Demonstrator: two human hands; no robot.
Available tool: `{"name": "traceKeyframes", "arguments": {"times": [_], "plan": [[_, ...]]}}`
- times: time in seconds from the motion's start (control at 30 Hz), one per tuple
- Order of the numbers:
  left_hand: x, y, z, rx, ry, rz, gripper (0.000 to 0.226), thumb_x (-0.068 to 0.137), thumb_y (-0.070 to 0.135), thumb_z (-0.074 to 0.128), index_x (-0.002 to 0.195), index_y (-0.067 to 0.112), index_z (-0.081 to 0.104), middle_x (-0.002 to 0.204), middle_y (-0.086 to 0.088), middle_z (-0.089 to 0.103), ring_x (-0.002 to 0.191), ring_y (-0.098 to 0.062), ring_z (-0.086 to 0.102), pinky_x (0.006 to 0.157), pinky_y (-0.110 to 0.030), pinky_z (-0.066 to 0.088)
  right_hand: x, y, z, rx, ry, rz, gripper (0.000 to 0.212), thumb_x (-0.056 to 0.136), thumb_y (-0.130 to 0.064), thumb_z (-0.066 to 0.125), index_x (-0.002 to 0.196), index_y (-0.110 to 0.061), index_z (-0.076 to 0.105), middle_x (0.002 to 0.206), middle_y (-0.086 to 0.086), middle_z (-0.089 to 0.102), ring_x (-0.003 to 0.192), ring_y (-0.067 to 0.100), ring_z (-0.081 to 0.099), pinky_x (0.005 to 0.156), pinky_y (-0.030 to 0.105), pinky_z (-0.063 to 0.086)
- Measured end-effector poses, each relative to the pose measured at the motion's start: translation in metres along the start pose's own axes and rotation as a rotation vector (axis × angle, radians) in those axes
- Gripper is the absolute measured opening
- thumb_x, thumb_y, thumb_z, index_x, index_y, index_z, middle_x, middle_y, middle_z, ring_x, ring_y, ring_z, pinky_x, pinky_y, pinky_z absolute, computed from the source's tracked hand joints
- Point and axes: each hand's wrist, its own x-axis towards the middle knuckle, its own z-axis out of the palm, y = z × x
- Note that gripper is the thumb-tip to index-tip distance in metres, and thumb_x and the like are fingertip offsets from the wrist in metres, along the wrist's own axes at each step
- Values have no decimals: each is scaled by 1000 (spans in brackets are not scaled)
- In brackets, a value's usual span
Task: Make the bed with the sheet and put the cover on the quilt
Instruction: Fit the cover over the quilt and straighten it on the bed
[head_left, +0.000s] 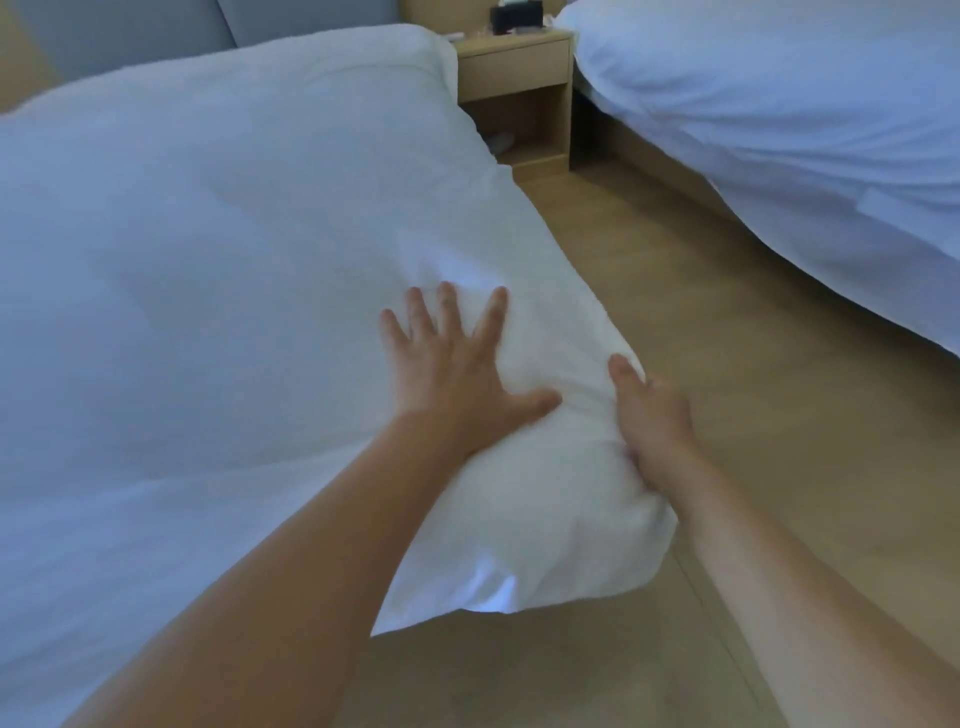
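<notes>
A white covered quilt (218, 249) lies spread over the bed and fills the left half of the view. Its near right corner (545, 519) hangs over the bed's side above the floor. My left hand (452, 369) rests flat on the quilt near that corner, fingers spread. My right hand (649, 421) is closed on the quilt's right edge, with the fabric bunched under the thumb and fingers. Whatever lies beneath the quilt is hidden.
A second bed with white bedding (779, 114) stands at the right. A wooden nightstand (514, 88) with dark items on top sits between the beds. A strip of light wooden floor (701, 322) runs between them. A grey headboard (130, 31) is at the back left.
</notes>
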Motion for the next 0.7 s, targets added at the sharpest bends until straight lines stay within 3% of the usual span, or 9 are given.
{"name": "traceKeyframes", "arguments": {"times": [0.1, 0.17, 0.23, 0.3, 0.37, 0.43, 0.53, 0.63, 0.7], "plan": [[8, 12, -6, 2, -145, -64, 121, 52, 92, 47, 146, 40, -8, 156, -15, -7, 141, -44, -7, 108, -63, 0, 9, 13, -1, 35, 26, 41, 48, 94, -34, 53, 97, 12, 63, 105, 26, 64, 101, 36, 59, 76, 38, 43], [10, 20, -9, -10, -168, -102, 124, 49, 93, 48, 146, 41, -11, 156, -17, -9, 140, -47, -9, 106, -66, 0, 4, 16, 7, -72, -49, 30, 42, 95, -37, 49, 88, 2, 63, 93, 18, 64, 94, 32, 58, 73, 34, 39], [8, 22, -7, -18, -117, -125, 120, 51, 93, 45, 146, 42, -9, 156, -16, -7, 141, -45, -8, 107, -66, 1, -6, 25, 5, 21, -220, 68, 44, 92, -52, 47, 102, -11, 59, 100, 3, 61, 99, 22, 55, 83, 30, 41], [7, 22, -4, -25, -73, -121, 116, 53, 93, 43, 146, 43, -7, 156, -16, -6, 141, -44, -8, 108, -65, 0, -17, 39, -4, 165, -481, 159, 59, 87, -68, 42, 123, -24, 55, 117, -8, 62, 108, 12, 57, 96, 32, 43], [6, 22, -3, -34, -39, -119, 114, 55, 92, 42, 146, 43, -5, 157, -15, -6, 142, -42, -8, 108, -65, -2, -24, 56, -9, 139, -601, 184, 49, 90, -66, 38, 114, -29, 59, 105, -9, 66, 97, 6, 60, 87, 28, 46], [7, 20, 0, -34, -9, -116, 113, 55, 92, 42, 146, 43, -4, 157, -14, -5, 143, -41, -7, 109, -64, -3, -31, 66, -11, 135, -491, 179, 44, 92, -60, 41, 103, -24, 63, 95, -5, 66, 89, 9, 61, 77, 28, 48], [3, 19, 1, -30, -3, -107, 113, 56, 91, 42, 147, 42, -4, 157, -14, -6, 143, -39, -9, 110, -63, -4, -23, 78, -18, 125, -313, 157, 52, 87, -60, 51, 99, -12, 68, 97, 2, 70, 89, 15, 65, 81, 32, 51], [1, 19, 0, -16, -21, -89, 112, 58, 90, 44, 147, 42, -3, 157, -13, -6, 143, -38, -8, 110, -63, -3, -11, 73, -20, -121, -293, 75, 47, 85, -63, 51, 91, -17, 64, 88, 2, 63, 87, 19, 59, 76, 29, 43], [2, 18, 0, -34, -16, -84, 109, 60, 89, 44, 147, 41, 0, 158, -11, -3, 144, -36, -7, 111, -62, -3, -11, 68, -15, -315, -295, 55, 57, 80, -67, 50, 101, -15, 58, 98, 10, 59, 100, 25, 55, 80, 34, 41]]}}
